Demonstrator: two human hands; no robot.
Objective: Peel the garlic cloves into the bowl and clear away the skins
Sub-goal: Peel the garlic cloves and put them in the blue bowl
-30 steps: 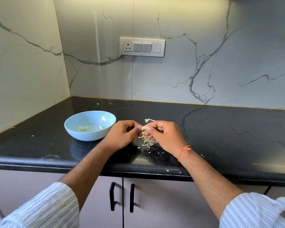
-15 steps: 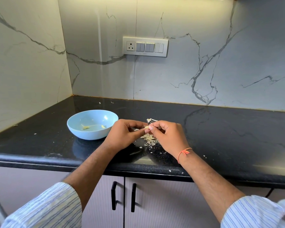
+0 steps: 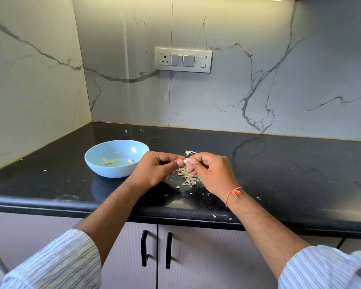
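Note:
A small white garlic clove (image 3: 184,161) is pinched between the fingertips of my left hand (image 3: 156,171) and my right hand (image 3: 211,172), held just above the black counter. Right under the hands lies a pile of pale garlic skins (image 3: 186,175). A dry stem piece (image 3: 189,152) sits on the counter just behind my right hand. To the left stands a light blue bowl (image 3: 100,165) with two peeled cloves (image 3: 108,162) in it. My left hand is close to the bowl's right rim.
The black counter (image 3: 279,174) has loose skin flakes scattered near its front edge (image 3: 215,216) and at the back (image 3: 126,131). Marble walls close the left and back. A switch panel (image 3: 183,60) is on the back wall. Cabinet doors with black handles (image 3: 144,248) are below.
Both hands stayed together over the skin pile, working the clove; fingers shifted slightly and the clove shows whiter between the fingertips. The view drifted a little.

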